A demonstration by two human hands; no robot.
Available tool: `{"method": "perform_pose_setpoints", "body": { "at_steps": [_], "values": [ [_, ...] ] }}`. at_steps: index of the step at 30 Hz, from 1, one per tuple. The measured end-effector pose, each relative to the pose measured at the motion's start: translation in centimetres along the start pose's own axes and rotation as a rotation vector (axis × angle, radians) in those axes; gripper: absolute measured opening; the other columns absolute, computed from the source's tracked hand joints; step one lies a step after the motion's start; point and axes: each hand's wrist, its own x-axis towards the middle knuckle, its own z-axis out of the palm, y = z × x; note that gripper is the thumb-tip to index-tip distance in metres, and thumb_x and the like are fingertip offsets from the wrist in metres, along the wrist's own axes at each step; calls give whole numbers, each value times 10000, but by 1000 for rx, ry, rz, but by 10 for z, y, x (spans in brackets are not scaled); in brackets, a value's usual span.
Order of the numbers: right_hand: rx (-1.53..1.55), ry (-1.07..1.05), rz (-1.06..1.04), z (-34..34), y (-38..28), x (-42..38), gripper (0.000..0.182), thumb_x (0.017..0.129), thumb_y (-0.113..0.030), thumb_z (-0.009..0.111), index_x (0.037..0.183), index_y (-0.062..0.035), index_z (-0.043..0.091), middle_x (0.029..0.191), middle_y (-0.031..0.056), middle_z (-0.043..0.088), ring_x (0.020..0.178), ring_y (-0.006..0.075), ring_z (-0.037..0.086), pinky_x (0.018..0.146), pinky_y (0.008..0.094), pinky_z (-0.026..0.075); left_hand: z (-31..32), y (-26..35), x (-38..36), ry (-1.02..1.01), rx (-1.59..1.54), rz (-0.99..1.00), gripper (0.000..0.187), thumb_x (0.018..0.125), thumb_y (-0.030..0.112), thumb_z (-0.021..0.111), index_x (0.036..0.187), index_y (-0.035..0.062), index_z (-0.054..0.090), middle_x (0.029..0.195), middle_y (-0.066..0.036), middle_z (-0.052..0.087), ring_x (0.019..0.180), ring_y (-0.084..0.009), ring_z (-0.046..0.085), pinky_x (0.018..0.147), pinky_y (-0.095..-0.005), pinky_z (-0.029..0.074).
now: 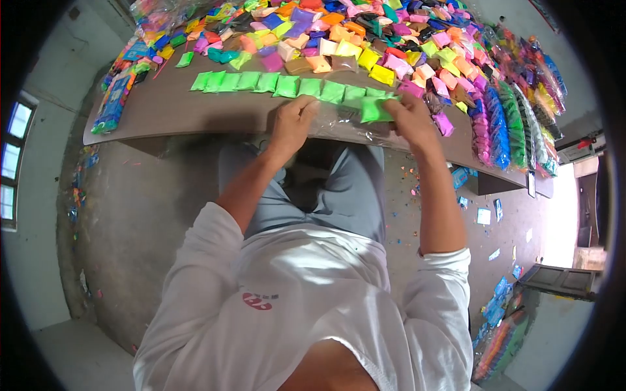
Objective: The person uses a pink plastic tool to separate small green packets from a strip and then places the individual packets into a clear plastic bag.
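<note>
Lining up green packets along the table edge
Right hand (411,117) pinches a green packet (375,109); left hand (293,120) presses flat, holding nothing; keep edges overlapping evenly

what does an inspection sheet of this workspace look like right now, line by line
surface: brown table, near strip bare, far part covered in packets
job's things: row of green packets laid side by side along the near part; one green packet at the row's right end; clear plastic bag at the table edge
clutter: heap of mixed colour packets behind the row; filled long bags stacked on the right
grippers: left hand rests on the clear plastic bag; right hand grips the green packet
cables: nothing seen
surroundings: concrete floor with scattered scraps, window on the left, more bags on the floor at right
</note>
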Motion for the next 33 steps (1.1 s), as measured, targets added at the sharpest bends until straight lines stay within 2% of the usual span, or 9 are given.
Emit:
{"method": "perform_pose_setpoints", "body": {
  "at_steps": [3,4,6,11,13,21,24,27,33],
  "values": [
    [-358,98,-74,37,7,11,542,761,-410,625,1088,21,650,963,224,679,901,328,667,811,397,511,0,-4,-2,40,29,-31,253,960,222,554,949,-21,624,750,-46,623,714,-103,581,677,-263,473],
    [-357,93,-74,42,2,12,542,761,-410,625,1088,21,650,963,224,679,901,328,667,811,397,511,0,-5,-4,59,4,-30,254,962,224,550,946,-19,623,739,-42,615,703,-100,569,669,-266,467],
    [-391,-143,20,48,-14,11,616,745,-470,612,1137,4,643,1092,275,636,1067,370,615,927,410,468,1,-7,-7,79,-15,-31,256,964,227,546,944,-17,622,728,-39,606,692,-98,558,661,-269,461],
    [-517,-157,-68,72,-18,9,580,747,-458,609,1107,-5,657,1085,259,644,1031,369,626,912,422,478,6,1,-11,26,-129,-196,295,983,262,519,947,-12,623,737,-23,592,714,-96,531,678,-273,452],
    [-559,-19,-149,82,-9,9,501,750,-409,622,1049,-10,675,972,264,665,941,388,646,849,435,501,5,1,-12,16,-131,-170,303,984,272,519,952,-11,622,754,-23,594,731,-92,529,687,-267,450],
    [-512,99,-298,89,-2,11,389,747,-350,626,898,7,645,831,253,660,810,406,651,748,483,519,-4,-6,-19,11,-142,-146,328,935,316,574,968,-8,608,784,-64,582,708,-122,522,670,-295,446],
    [-510,124,-299,91,-4,9,374,751,-337,625,883,12,635,819,252,659,791,404,653,732,484,521,-15,-4,-20,-70,-156,-179,327,909,283,621,1049,-12,594,814,-57,596,729,-119,530,674,-293,450],
    [-512,131,-299,91,-6,9,373,751,-330,627,886,17,630,815,251,659,787,400,655,727,480,523,-27,5,-24,-204,-252,-278,326,919,179,632,1154,-23,531,972,-46,607,891,-85,549,781,-243,454],
    [-525,137,-308,95,-8,10,380,743,-326,642,890,24,623,794,255,656,759,402,657,708,481,527,-31,-14,-30,-242,-209,-198,437,825,180,717,1168,-22,537,1015,-141,617,905,-180,619,799,-304,499]
  ]
}}
